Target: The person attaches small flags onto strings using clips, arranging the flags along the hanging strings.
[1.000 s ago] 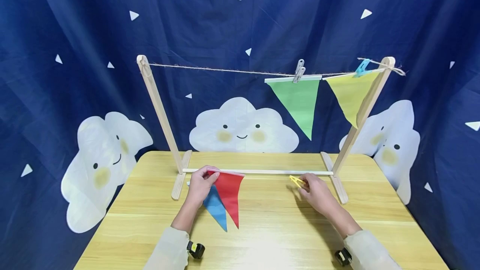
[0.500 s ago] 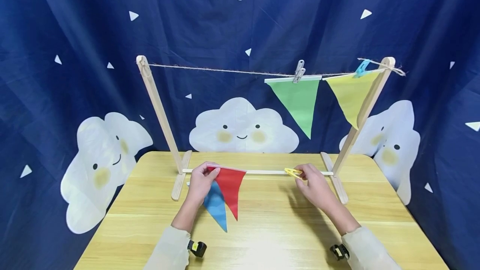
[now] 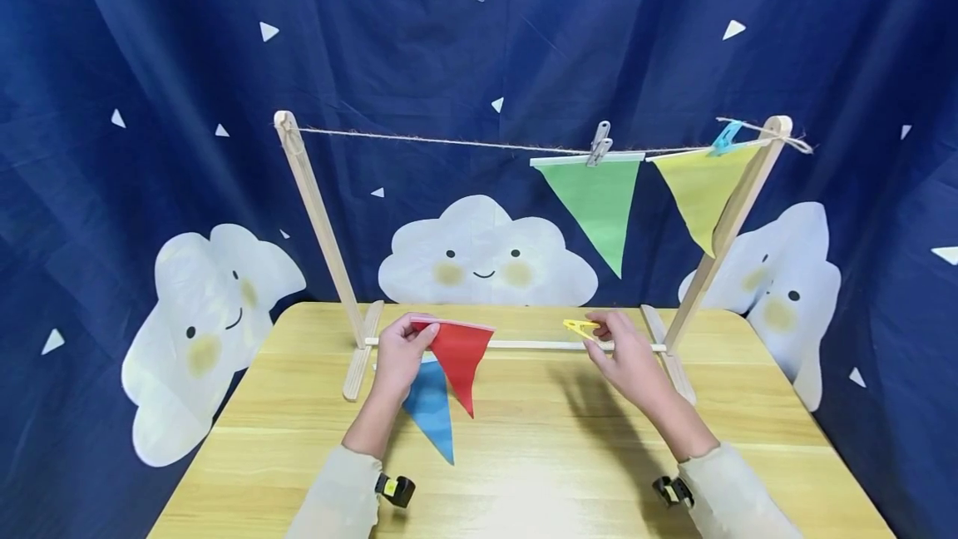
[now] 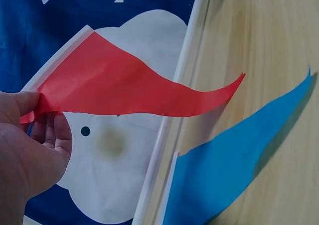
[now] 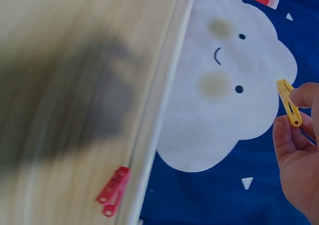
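My left hand (image 3: 399, 354) pinches a red triangular pennant (image 3: 466, 353) by the left end of its white-edged top. In the left wrist view the pennant (image 4: 119, 80) hangs out with its tip curling over the table. Below it a blue pennant (image 3: 432, 410) lies on the wood, partly behind my left hand. Between thumb and fingers my right hand (image 3: 627, 360) holds a yellow clothespin (image 3: 580, 328), raised above the table; the right wrist view shows this clothespin (image 5: 289, 104) from the side. A twine line (image 3: 441, 139) runs above both hands.
From the twine hang a green pennant (image 3: 599, 202) under a grey clothespin (image 3: 599, 144) and a yellow pennant (image 3: 703, 190) under a blue clothespin (image 3: 725, 138). Wooden posts (image 3: 318, 223) and a low white rail (image 3: 535, 344) frame the space. A red clothespin (image 5: 113, 191) lies beside the rail.
Both hands have risen a little. The red pennant has lifted away from the blue one, and the yellow clothespin has moved up and slightly left.
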Demonstrator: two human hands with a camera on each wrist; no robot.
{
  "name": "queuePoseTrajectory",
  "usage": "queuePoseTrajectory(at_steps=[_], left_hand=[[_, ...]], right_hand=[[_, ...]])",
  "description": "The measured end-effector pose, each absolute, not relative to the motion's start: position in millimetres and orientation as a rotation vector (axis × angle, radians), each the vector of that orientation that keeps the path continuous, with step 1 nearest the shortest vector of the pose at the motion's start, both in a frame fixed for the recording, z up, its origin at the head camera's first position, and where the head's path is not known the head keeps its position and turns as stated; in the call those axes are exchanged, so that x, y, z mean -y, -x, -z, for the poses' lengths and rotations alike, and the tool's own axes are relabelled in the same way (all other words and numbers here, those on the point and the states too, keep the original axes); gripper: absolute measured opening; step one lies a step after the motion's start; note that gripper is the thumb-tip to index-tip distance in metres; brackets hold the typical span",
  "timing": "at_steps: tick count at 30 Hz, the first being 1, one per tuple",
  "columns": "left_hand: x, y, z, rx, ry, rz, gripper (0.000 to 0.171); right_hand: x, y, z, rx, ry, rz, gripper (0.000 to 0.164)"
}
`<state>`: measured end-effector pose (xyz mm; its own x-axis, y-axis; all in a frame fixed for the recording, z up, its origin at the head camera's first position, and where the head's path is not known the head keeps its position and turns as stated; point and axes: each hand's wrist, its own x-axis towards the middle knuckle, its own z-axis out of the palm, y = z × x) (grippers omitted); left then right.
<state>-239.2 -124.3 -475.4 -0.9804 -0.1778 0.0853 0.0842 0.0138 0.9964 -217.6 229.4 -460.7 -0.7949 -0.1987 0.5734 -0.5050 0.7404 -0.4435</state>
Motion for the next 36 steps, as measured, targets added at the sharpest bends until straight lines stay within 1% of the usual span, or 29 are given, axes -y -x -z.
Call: queuePoseTrajectory(at_steps=[12, 17, 22, 36], left_hand=[[122, 237, 465, 2.080, -0.062, 2.073, 0.019], [119, 236, 458, 2.098, -0.066, 2.063, 0.020], [116, 236, 451, 2.089, -0.061, 2.064, 0.021], [113, 238, 431, 2.022, -0.012, 2.047, 0.021]], right_hand=[[-226, 217, 432, 2.331, -0.613, -0.754, 0.034], [-222, 220, 422, 2.283, -0.653, -0.749, 0.035], [-218, 223, 411, 2.240, -0.655, -0.752, 0.038], [-200, 224, 380, 2.172, -0.646, -0.825, 0.037]])
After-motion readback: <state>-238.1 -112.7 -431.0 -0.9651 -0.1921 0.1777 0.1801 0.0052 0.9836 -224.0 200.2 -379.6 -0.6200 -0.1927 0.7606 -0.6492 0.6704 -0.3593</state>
